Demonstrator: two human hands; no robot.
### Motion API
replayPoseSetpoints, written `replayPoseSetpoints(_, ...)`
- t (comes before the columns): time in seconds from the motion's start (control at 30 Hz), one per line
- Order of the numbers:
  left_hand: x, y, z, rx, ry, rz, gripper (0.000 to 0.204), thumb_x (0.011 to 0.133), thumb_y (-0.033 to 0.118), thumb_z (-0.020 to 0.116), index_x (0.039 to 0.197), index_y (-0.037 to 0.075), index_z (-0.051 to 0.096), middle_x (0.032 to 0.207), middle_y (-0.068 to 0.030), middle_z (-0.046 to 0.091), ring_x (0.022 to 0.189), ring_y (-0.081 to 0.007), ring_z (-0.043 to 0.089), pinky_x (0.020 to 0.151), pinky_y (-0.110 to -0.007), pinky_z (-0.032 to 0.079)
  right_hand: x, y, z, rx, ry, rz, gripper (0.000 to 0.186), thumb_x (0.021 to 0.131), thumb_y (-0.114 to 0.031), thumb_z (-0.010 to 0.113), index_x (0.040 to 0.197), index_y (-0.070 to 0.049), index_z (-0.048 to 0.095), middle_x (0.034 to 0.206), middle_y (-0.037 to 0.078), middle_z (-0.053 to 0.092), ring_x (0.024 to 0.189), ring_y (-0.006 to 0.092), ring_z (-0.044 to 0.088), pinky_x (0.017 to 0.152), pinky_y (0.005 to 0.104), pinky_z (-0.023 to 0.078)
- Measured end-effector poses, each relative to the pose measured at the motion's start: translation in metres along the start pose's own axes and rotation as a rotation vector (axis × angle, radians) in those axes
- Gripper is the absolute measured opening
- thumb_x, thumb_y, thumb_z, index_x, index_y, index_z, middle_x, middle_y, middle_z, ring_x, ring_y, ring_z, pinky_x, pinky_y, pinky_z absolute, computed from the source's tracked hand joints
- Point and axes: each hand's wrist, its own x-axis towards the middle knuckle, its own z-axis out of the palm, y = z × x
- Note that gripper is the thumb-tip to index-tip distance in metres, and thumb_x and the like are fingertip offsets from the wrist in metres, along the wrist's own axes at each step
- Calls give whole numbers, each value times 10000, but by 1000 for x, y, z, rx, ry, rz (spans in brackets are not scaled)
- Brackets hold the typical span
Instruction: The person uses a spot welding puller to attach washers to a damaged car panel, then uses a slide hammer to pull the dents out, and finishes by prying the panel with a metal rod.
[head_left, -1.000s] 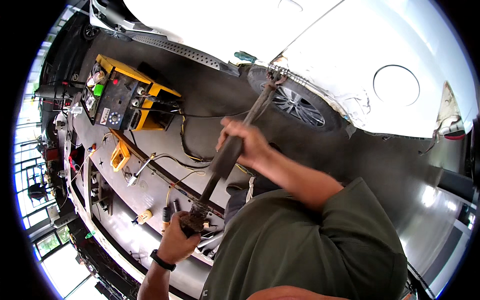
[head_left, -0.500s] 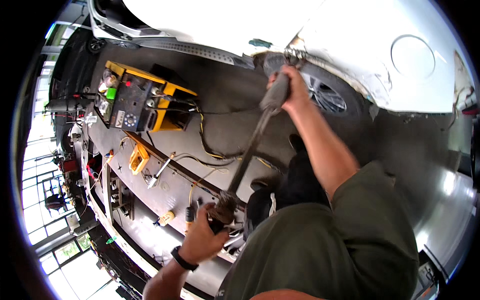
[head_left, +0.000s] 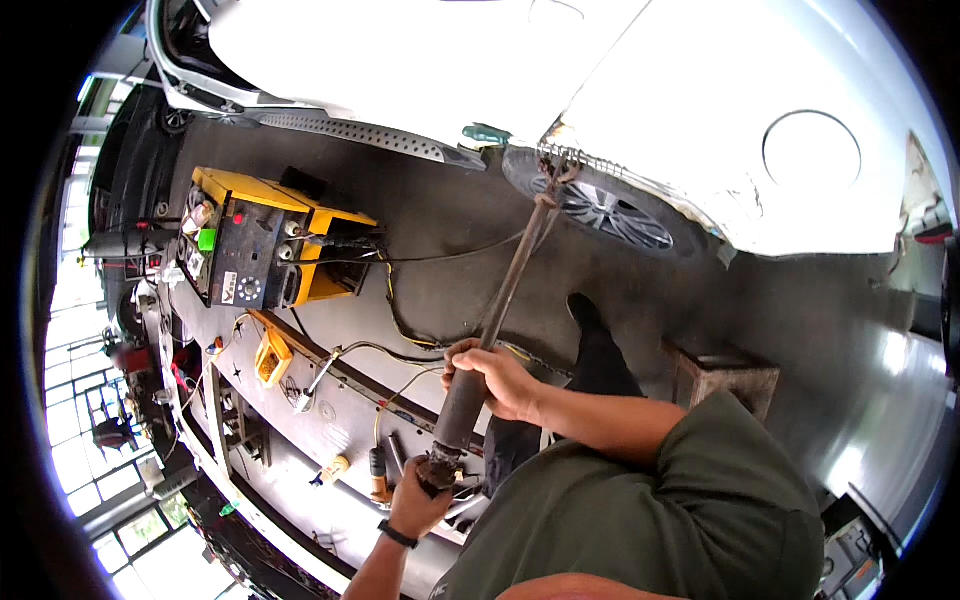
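A slide hammer with a long metal shaft point(head_left: 515, 270) runs from the white car point(head_left: 690, 110) back toward my body. Its far end meets a hook and clamp point(head_left: 557, 172) at the damaged edge of the wheel arch, above the tyre and alloy wheel point(head_left: 615, 215). My right hand point(head_left: 497, 380) is wrapped round the dark cylindrical sliding weight point(head_left: 461, 412), which sits low on the shaft. At the near end, my left hand point(head_left: 417, 502) grips the worn handle point(head_left: 438, 470), partly hiding it.
A yellow and black machine point(head_left: 255, 240) with cables stands to the left. Hand tools, a yellow tray point(head_left: 272, 358) and a small bottle point(head_left: 333, 469) lie on a grey bench point(head_left: 320, 410). A box-like stool point(head_left: 735, 385) stands right of my legs. Cables point(head_left: 400, 325) cross the floor.
My right hand has pulled the sliding weight from near the wheel arch down the shaft to close by my left hand. My left hand keeps its hold on the handle.
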Motion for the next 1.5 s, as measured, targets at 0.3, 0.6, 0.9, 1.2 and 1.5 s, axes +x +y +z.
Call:
replayPoseSetpoints(0.3, 58, -60, 76, -22, 36, 81, 621, 775, 187, 758, 1308, 15, 491, 999, -231, 727, 948, -414, 723, 802, -470, 576, 20, 12, -47, -138, 230, -9, 157, 957, -159, 629, 1063, -53, 586, 992, 96, 635, 924, 254, 671, 870, 434, 572)
replayPoseSetpoints(0.6, 126, -118, 143, -224, -83, 107, 500, 791, 186, 770, 1217, 41, 553, 999, -199, 719, 942, -375, 717, 810, -441, 561, 36, 6, -74, -293, 205, -143, 99, 959, -124, 638, 994, -38, 605, 965, 96, 640, 902, 221, 664, 867, 387, 567)
replayPoseSetpoints(0.9, 113, -109, 141, -253, -29, 93, 443, 793, 183, 777, 1157, 30, 577, 988, -191, 719, 943, -359, 719, 813, -435, 559, 45, 9, -82, -286, 245, -53, 139, 948, -152, 648, 990, -24, 617, 923, 102, 643, 877, 226, 660, 855, 395, 530)
replayPoseSetpoints(1.2, 97, -104, 120, -84, 21, 77, 499, 819, 236, 742, 1218, 33, 521, 988, -246, 720, 951, -449, 702, 790, -519, 555, 42, 19, -68, -246, 235, -46, 177, 910, -155, 728, 997, -34, 632, 941, 106, 654, 885, 223, 669, 843, 391, 549)
replayPoseSetpoints(1.5, 13, 5, -13, 64, 105, 40, 523, 793, 158, 723, 1233, 1, 488, 994, -241, 712, 943, -416, 714, 818, -485, 562, 53, -86, -12, -237, 22, -267, 366, 923, -167, 668, 1224, -12, 529, 858, 159, 672, 791, 284, 693, 744, 445, 584)
